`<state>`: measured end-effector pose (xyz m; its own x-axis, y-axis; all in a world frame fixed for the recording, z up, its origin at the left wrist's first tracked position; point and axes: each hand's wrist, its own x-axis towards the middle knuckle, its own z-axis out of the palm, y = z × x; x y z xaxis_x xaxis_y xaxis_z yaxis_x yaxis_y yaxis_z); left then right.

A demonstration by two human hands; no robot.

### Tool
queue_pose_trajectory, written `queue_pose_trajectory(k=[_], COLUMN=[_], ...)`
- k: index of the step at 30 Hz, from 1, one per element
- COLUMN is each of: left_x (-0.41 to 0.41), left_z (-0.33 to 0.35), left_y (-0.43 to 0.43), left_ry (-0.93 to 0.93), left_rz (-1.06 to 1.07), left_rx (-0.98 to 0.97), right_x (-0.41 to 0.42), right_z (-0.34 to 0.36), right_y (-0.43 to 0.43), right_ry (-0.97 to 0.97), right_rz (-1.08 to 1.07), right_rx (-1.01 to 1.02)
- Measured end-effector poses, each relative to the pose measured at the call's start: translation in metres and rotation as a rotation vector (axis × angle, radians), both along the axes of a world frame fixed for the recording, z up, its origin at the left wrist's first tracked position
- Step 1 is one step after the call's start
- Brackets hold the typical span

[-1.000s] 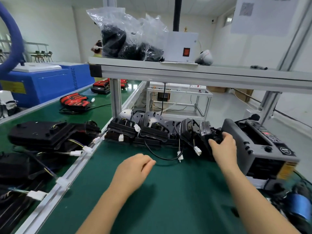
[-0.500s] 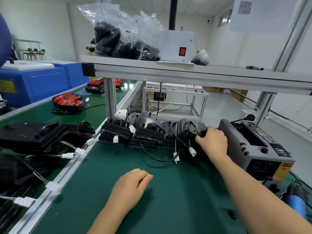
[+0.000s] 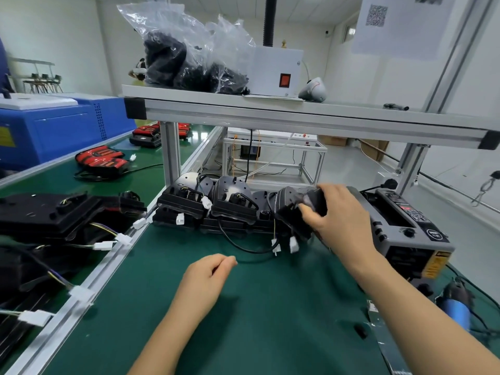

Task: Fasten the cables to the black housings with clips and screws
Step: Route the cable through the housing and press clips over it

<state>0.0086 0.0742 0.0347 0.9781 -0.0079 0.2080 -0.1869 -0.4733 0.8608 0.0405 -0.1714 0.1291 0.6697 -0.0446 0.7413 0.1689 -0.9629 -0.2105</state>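
my right hand (image 3: 341,220) grasps a black housing (image 3: 290,212) at the right end of the row (image 3: 232,207), centre frame, just left of the grey machine (image 3: 405,228). white plugs (image 3: 293,244) dangle under it. my left hand (image 3: 208,277) rests loosely curled on the green mat (image 3: 270,320), lower centre, holding nothing.

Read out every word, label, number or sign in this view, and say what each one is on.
No text here can be read.
QR code on the paper sheet: a code only, with no words by it.
Round badge and panel markings on the grey machine: too blurred.
Yellow sticker on that machine's front: too blurred.
Yellow plate on the blue cabinet: too blurred.
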Motion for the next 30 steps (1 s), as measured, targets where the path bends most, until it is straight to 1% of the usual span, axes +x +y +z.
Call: queue_pose_trajectory(k=[4,6,9,11,15,19,22,27,30], left_x=[-0.008,-0.016,-0.032,-0.042,-0.062,-0.07,-0.073,-0.077,-0.079], left_z=[0.022,0.032,0.038,0.036,0.022,0.009,0.005,-0.002,-0.007], left_y=[-0.01,-0.014,-0.016,-0.013,-0.007,-0.004,-0.001,0.002,0.002], left_ry=[0.2,0.292,0.414,0.463,0.51,0.473,0.478,0.447,0.416], left_rz=[-0.03,-0.06,-0.112,-0.14,-0.198,-0.188,-0.174,-0.153,-0.119], left_rx=[-0.35,-0.501,-0.591,-0.578,-0.451,-0.335,-0.28,-0.184,-0.147], right_x=[-0.05,-0.074,-0.106,-0.125,-0.15,-0.165,-0.173,-0.183,-0.186], right_z=[0.0,-0.006,-0.026,-0.041,-0.067,-0.083,-0.09,-0.1,-0.105], right_y=[0.03,0.044,0.062,0.071,0.083,0.091,0.098,0.105,0.104], right_ry=[-0.171,-0.2,-0.159,-0.113,-0.062,-0.035,-0.022,-0.071,-0.022], right_rz=[0.143,0.204,0.303,0.361,0.429,0.431,0.433,0.427,0.448], right_rx=[-0.188,-0.256,-0.345,-0.397,-0.425,-0.44,-0.441,-0.436,-0.415])
